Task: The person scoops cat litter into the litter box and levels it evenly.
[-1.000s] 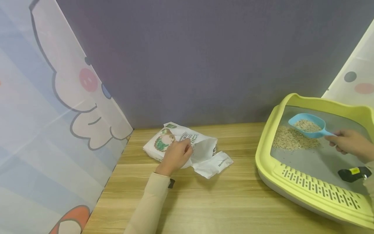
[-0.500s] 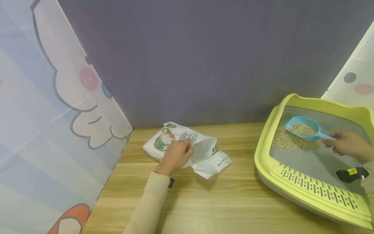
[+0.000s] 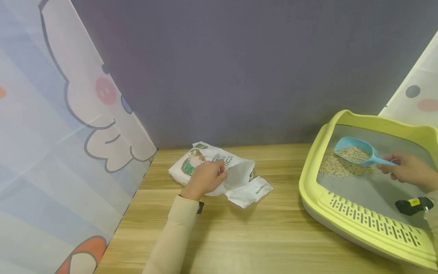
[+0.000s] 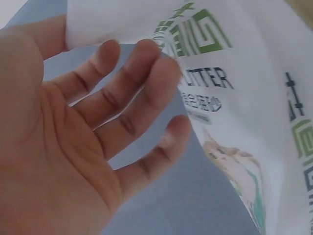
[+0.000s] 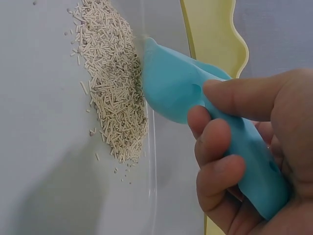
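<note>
My left hand (image 3: 207, 177) is at the mouth of a white cat litter bag (image 3: 236, 161) lying on the table. In the left wrist view its thumb passes behind the bag's edge and the bent fingers (image 4: 146, 88) lie along the other side, holding that edge. My right hand (image 3: 407, 169) grips the handle of a light blue scoop (image 3: 374, 158). Pale pellets of litter (image 3: 354, 154) fill the scoop's bowl. It hangs over a pellet pile (image 5: 110, 73) in the litter box (image 3: 313, 167), its bowl tilted in the right wrist view.
The litter box has a raised yellow rim, a slotted front ledge (image 3: 374, 219) and a grey floor (image 3: 373, 190). It stands at the right of the wooden table (image 3: 253, 239). A dark grey panel (image 3: 239, 72) rises behind, with a cartoon-printed sheet (image 3: 92, 152) on the left.
The full scoop has sunk slightly and shifted a little left over the pile, its bowl now tipped somewhat differently. My left hand and the bag have stayed nearly where they were.
</note>
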The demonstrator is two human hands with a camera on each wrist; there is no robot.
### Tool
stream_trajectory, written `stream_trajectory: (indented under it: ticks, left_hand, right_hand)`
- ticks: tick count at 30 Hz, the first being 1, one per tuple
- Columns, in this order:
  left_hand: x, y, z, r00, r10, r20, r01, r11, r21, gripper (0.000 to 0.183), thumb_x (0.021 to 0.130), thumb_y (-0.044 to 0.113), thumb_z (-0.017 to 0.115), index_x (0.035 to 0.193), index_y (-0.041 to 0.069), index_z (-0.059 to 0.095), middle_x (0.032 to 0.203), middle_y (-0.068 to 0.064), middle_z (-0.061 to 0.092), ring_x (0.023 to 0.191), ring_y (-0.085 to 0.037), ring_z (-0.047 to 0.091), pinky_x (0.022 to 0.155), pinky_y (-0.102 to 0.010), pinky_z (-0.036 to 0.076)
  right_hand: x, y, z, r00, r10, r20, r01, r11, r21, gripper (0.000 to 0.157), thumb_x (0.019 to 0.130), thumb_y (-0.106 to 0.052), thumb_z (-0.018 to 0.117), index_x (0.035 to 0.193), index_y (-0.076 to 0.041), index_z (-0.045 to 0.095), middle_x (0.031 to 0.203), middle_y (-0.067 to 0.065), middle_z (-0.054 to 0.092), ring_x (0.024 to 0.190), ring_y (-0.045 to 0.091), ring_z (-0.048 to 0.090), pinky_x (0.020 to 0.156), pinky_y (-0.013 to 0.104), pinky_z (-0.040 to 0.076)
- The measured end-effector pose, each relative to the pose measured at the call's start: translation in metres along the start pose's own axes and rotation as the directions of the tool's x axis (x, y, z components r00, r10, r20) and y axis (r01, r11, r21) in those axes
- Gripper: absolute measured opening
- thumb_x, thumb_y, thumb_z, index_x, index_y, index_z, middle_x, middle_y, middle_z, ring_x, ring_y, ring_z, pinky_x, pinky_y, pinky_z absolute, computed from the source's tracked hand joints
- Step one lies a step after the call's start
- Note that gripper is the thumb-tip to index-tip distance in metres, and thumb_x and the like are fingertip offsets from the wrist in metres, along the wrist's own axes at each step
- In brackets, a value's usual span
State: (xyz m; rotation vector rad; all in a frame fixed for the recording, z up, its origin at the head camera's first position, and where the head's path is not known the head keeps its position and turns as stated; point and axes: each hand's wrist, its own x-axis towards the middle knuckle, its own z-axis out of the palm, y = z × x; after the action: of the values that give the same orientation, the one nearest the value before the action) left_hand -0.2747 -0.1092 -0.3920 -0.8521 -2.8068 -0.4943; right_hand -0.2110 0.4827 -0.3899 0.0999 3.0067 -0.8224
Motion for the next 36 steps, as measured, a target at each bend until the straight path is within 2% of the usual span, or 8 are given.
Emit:
stream_trajectory:
  ticks: [6,9,22,36]
  left_hand:
    - [0.000,-0.003,-0.004,0.994,-0.078,0.072,0.083,0.994,-0.068,0.017,0.098,0.030,0.064,0.089,0.016,0.061,0.061,0.005,0.055,0.053,-0.010,0.047,0.051,-0.028,0.039]
    - [-0.001,-0.006,-0.005,0.992,-0.092,0.091,0.100,0.991,-0.088,0.018,0.098,0.033,0.064,0.089,0.017,0.060,0.059,0.005,0.053,0.052,-0.009,0.046,0.052,-0.028,0.039]
    - [-0.003,-0.013,-0.007,0.989,-0.083,0.122,0.102,0.982,-0.159,0.025,0.100,0.037,0.063,0.087,0.016,0.060,0.059,0.005,0.050,0.054,-0.011,0.045,0.053,-0.028,0.040]
    - [-0.005,-0.013,-0.009,0.989,-0.072,0.129,0.093,0.981,-0.169,0.022,0.100,0.036,0.061,0.089,0.016,0.061,0.065,0.004,0.055,0.058,-0.012,0.049,0.056,-0.029,0.040]
  right_hand:
    - [0.000,0.000,0.000,1.000,-0.012,-0.021,0.012,0.999,-0.031,0.042,0.103,-0.021,0.056,0.123,0.015,0.049,0.076,-0.001,0.062,0.060,0.012,0.051,0.054,0.027,0.040]
    - [0.000,-0.001,0.000,1.000,-0.013,-0.023,0.012,0.999,-0.050,0.043,0.103,-0.023,0.056,0.123,0.015,0.049,0.076,0.004,0.063,0.060,0.012,0.051,0.054,0.027,0.040]
    - [-0.002,-0.003,-0.002,0.999,-0.007,-0.037,0.005,0.999,-0.054,0.048,0.102,-0.026,0.059,0.127,0.014,0.048,0.077,0.006,0.063,0.060,0.012,0.051,0.055,0.027,0.040]
    - [-0.001,0.000,-0.004,0.999,-0.005,-0.032,0.003,0.997,-0.072,0.051,0.103,-0.025,0.057,0.131,0.015,0.045,0.087,0.016,0.068,0.064,0.007,0.055,0.057,0.027,0.044]
